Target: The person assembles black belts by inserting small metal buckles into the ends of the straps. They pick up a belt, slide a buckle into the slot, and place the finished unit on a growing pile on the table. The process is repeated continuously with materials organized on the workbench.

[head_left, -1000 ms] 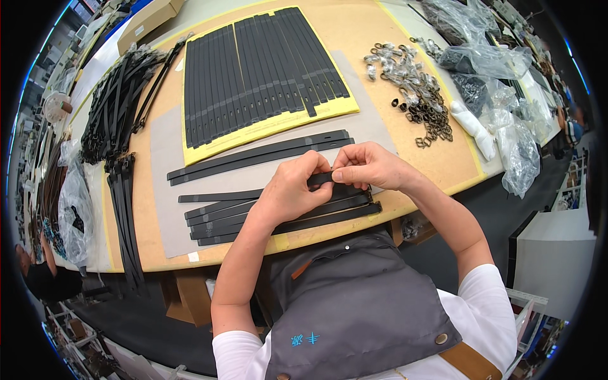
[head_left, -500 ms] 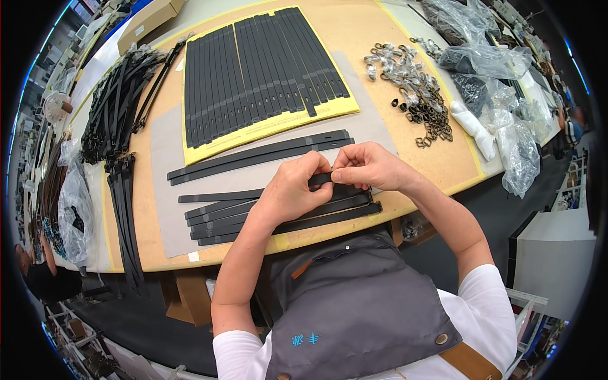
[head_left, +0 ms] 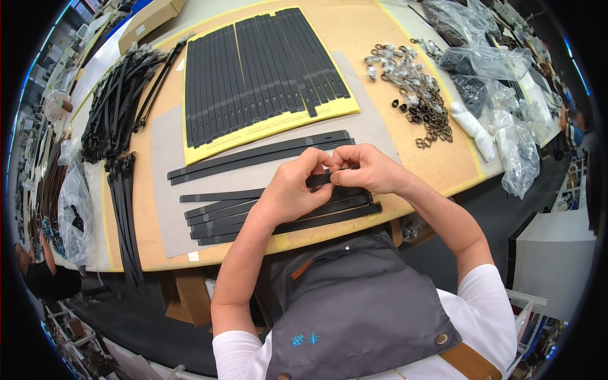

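Note:
A black strap [head_left: 221,196] lies slanted across the near part of the table, its right end lifted between my hands. My left hand [head_left: 296,187] pinches it close to that end. Right beside it, my right hand [head_left: 366,168] grips the tip between thumb and fingers, and the fingers hide what sits there. Several more black straps [head_left: 218,229] lie in a fan beneath my hands. Just beyond, a pair of straps [head_left: 253,156] rests side by side. Farther back, a long row of black straps [head_left: 259,76] covers a yellow board [head_left: 266,131].
On the right lies a heap of small metal buckles [head_left: 427,114], with clear plastic bags [head_left: 500,95] and a white roll [head_left: 473,130] beyond it. Bundled black straps [head_left: 120,107] hang over the table's left side. A cardboard box [head_left: 149,22] stands at the far left.
Both hands stay at the strap end, with the right fingers shifted slightly left and curled closer to the left hand. The strap has slid a touch to the right.

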`<action>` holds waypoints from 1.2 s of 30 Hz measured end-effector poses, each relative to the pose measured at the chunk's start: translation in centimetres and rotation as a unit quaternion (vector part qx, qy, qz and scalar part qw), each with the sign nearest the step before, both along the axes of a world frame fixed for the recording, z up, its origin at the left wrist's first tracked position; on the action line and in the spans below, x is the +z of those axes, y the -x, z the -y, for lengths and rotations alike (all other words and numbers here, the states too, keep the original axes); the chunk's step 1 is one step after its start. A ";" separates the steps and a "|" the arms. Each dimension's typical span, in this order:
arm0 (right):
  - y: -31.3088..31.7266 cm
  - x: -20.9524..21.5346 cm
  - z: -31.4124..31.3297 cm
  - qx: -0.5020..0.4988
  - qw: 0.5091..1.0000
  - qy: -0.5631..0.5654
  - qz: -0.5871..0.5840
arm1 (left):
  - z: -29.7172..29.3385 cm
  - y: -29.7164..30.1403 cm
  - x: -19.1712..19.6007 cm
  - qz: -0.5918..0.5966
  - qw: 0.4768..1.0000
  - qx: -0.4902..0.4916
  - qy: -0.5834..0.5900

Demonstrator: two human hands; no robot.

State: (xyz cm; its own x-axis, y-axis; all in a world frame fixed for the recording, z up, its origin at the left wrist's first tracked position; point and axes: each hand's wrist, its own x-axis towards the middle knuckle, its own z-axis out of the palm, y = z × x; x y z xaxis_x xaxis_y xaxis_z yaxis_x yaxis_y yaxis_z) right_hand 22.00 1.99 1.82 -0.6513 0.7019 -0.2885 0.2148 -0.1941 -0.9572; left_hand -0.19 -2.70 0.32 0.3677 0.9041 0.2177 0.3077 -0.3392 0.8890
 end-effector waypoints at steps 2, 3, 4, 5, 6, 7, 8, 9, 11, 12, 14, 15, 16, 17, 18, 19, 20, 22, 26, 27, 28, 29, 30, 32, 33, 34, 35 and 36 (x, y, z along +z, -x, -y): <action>0.0 0.2 0.1 0.001 1.000 0.016 -0.016 | 0.1 0.3 0.3 0.029 0.995 -0.017 0.098; 0.0 0.3 0.1 0.001 1.000 0.016 -0.019 | 0.1 0.5 0.3 0.053 0.993 -0.026 0.100; 0.0 0.3 0.2 0.001 1.000 0.016 -0.023 | 0.2 0.6 0.4 0.077 0.991 -0.036 0.101; 0.1 0.4 0.3 0.001 1.000 0.017 -0.021 | 0.2 0.6 0.4 0.101 0.989 -0.046 0.101; 0.3 0.6 0.3 0.002 1.000 0.015 -0.020 | 0.1 0.7 0.5 0.113 0.987 -0.050 0.101; 0.4 0.8 0.4 0.003 1.000 0.012 -0.019 | 0.1 0.8 0.4 0.126 0.986 -0.054 0.100; 0.4 0.5 0.8 0.002 0.999 0.010 -0.033 | 0.2 0.8 0.3 0.138 0.984 -0.057 0.099; 0.6 -0.2 1.0 0.002 0.999 0.004 -0.050 | 0.3 0.6 0.2 0.159 0.980 -0.062 0.098; 1.2 -0.4 1.4 0.006 0.998 -0.009 -0.064 | 0.5 0.6 0.2 0.194 0.974 -0.054 0.101; 1.3 -1.4 1.2 0.017 0.998 -0.010 -0.060 | 0.6 0.8 0.1 0.218 0.969 -0.049 0.106; 1.4 -0.2 1.4 0.010 0.997 -0.076 -0.021 | 0.6 1.1 -0.1 0.205 0.973 -0.032 0.102; 1.3 -0.3 1.4 0.020 0.995 -0.093 -0.011 | 0.5 0.9 0.6 0.200 0.975 -0.026 0.093; 1.2 -0.5 1.2 0.030 0.993 -0.112 0.001 | 0.4 1.0 0.4 0.199 0.975 -0.034 0.096; 1.1 -0.1 1.1 0.048 0.989 -0.140 0.012 | 0.5 0.9 0.6 0.213 0.969 -0.044 0.119; 0.8 0.4 1.2 0.061 0.984 -0.168 0.024 | 0.3 0.9 0.1 0.213 0.968 -0.064 0.117; 0.8 0.9 1.3 0.060 0.981 -0.183 0.026 | 0.1 0.8 -0.3 0.215 0.968 -0.064 0.111; 0.7 0.3 1.5 0.053 0.981 -0.187 0.030 | -0.1 0.7 -0.3 0.220 0.968 -0.066 0.105; 1.2 1.1 2.9 0.039 0.976 -0.215 0.003 | 0.3 1.4 0.3 0.209 0.967 -0.087 0.115; 2.1 1.0 4.5 0.019 0.973 -0.221 -0.066 | 0.9 2.0 0.9 0.228 0.962 -0.106 0.105; 2.2 0.9 4.7 0.011 0.974 -0.210 -0.077 | 1.0 2.2 1.1 0.219 0.962 -0.109 0.124; 2.3 0.8 5.0 0.004 0.976 -0.200 -0.089 | 0.9 2.5 1.2 0.210 0.961 -0.113 0.142; 2.6 0.3 5.1 -0.011 0.974 -0.200 -0.103 | 0.9 2.8 1.3 0.201 0.959 -0.116 0.161; 2.8 0.2 5.3 -0.020 0.976 -0.191 -0.100 | 0.8 2.9 1.0 0.211 0.956 -0.119 0.164; 3.2 0.1 5.5 -0.036 0.980 -0.173 -0.094 | 0.6 3.1 0.2 0.231 0.950 -0.125 0.168; 3.2 -0.1 5.3 -0.042 0.980 -0.173 -0.083 | 0.7 2.8 0.4 0.231 0.955 -0.112 0.148; 3.1 -0.2 5.0 -0.048 0.981 -0.174 -0.072 | 0.7 2.4 0.8 0.231 0.959 -0.100 0.128; 2.9 -0.4 4.7 -0.055 0.981 -0.174 -0.061 | 0.8 2.1 1.0 0.231 0.963 -0.088 0.108; 2.7 -0.4 4.6 -0.049 0.982 -0.176 -0.052 | 0.7 2.1 0.7 0.220 0.968 -0.080 0.096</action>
State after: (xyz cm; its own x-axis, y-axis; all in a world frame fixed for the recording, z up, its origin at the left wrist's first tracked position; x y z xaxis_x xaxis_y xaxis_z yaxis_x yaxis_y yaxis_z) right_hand 19.33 -2.57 1.38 -0.5891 0.8067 0.0469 0.1094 0.1371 -0.9845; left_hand -2.27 -3.43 1.07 0.4167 0.8825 0.2181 -0.1568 -0.1666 0.9735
